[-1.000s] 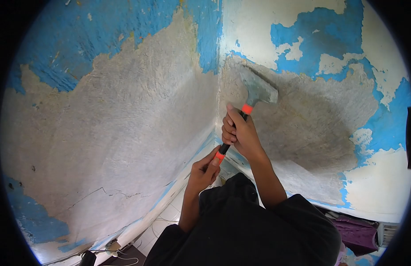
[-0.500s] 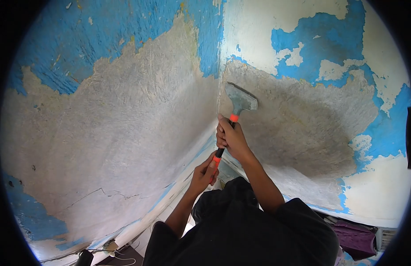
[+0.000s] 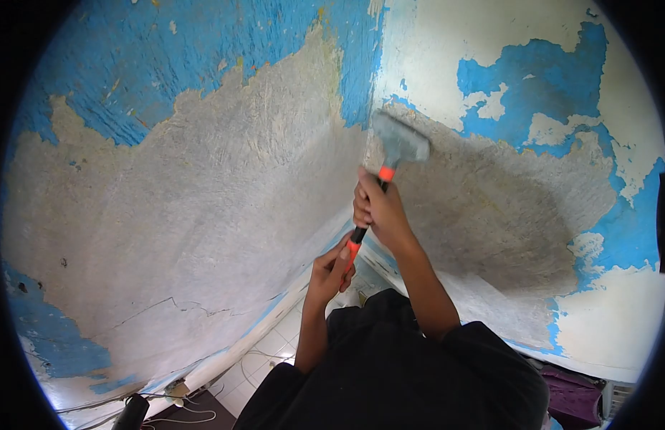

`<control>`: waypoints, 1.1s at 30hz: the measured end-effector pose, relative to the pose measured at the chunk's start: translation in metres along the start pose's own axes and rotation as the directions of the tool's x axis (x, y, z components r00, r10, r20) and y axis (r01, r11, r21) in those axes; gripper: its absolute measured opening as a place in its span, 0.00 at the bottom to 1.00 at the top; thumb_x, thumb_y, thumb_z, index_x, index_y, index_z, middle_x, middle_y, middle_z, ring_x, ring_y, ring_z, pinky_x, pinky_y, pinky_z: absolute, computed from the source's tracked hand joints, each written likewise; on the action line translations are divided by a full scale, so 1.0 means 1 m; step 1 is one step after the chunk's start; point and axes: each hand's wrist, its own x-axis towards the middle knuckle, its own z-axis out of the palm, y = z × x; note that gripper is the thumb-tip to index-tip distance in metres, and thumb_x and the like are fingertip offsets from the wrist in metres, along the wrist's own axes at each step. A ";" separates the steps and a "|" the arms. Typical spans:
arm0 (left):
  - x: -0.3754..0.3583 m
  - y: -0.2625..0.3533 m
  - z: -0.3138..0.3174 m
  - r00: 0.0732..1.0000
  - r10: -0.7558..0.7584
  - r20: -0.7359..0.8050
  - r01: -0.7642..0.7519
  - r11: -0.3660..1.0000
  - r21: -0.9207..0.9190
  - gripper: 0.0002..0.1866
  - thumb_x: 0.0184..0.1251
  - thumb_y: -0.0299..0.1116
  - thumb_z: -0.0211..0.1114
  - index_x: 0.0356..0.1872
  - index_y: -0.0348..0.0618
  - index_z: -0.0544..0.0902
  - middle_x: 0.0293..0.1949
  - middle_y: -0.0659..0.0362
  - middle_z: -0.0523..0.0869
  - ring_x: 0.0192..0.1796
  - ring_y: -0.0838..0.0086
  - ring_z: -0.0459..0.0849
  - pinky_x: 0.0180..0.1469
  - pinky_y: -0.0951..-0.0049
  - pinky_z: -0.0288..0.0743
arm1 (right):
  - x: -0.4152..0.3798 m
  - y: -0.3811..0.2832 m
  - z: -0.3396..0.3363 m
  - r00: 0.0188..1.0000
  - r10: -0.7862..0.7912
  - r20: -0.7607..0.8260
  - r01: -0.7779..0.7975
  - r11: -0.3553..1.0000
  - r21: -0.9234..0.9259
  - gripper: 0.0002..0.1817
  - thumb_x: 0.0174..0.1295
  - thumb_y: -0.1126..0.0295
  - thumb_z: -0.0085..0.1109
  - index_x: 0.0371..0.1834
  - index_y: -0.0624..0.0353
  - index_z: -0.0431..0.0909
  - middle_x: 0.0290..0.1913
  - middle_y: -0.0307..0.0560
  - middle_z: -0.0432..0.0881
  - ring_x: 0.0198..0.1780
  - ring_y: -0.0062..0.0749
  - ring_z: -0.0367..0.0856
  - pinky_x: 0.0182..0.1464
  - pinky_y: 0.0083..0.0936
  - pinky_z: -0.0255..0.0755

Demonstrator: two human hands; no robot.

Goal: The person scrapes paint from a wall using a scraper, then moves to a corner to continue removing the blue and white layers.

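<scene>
A long-handled scraper (image 3: 401, 140) with a wide grey head and a black and orange handle is in both hands. My right hand (image 3: 378, 206) is wrapped round the handle just below the orange collar. Lower down, my left hand (image 3: 331, 274) grips the orange end of the handle. The scraper's head is at the right wall (image 3: 483, 208) near the corner, close to the upper edge of the bare grey patch; whether the blade touches cannot be made out. Blue and white paint borders that patch in ragged edges.
The left wall (image 3: 203, 193) has a broad bare grey area with blue paint above and a thin crack low down. Cables (image 3: 196, 412) and a dark cylindrical object (image 3: 132, 412) lie at bottom left, near white floor tiles (image 3: 268, 358). A purple item (image 3: 572, 394) is at bottom right.
The scraper's head has moved slightly up the right wall, with both hands following. The view has also shifted a little. Both hands keep their hold on the handle.
</scene>
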 end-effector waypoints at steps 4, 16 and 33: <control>0.004 0.013 0.004 0.999 0.028 -0.033 -0.027 0.999 0.023 0.25 0.78 0.43 0.52 0.68 0.40 0.71 0.16 0.65 0.68 0.16 0.84 0.64 0.18 0.81 0.58 | 0.001 -0.016 0.009 0.999 -0.032 0.027 0.032 0.999 0.013 0.23 0.71 0.52 0.54 0.22 0.51 0.61 0.14 0.31 0.56 0.13 0.17 0.55 0.18 0.21 0.53; 0.003 0.009 -0.005 1.000 0.028 -0.006 -0.027 0.998 0.063 0.25 0.78 0.43 0.53 0.68 0.40 0.72 0.17 0.66 0.69 0.14 0.85 0.64 0.17 0.81 0.58 | 0.001 -0.003 0.004 0.999 -0.032 0.017 0.031 0.999 0.036 0.22 0.72 0.53 0.53 0.22 0.51 0.61 0.14 0.31 0.56 0.13 0.17 0.55 0.18 0.21 0.54; 0.009 0.014 -0.003 0.999 0.047 0.014 -0.048 0.995 0.085 0.24 0.79 0.43 0.52 0.69 0.43 0.71 0.17 0.65 0.70 0.15 0.85 0.65 0.18 0.82 0.58 | 0.003 -0.010 0.007 0.997 -0.071 0.026 0.070 0.997 0.025 0.23 0.71 0.52 0.53 0.23 0.51 0.60 0.14 0.30 0.55 0.13 0.16 0.54 0.17 0.20 0.52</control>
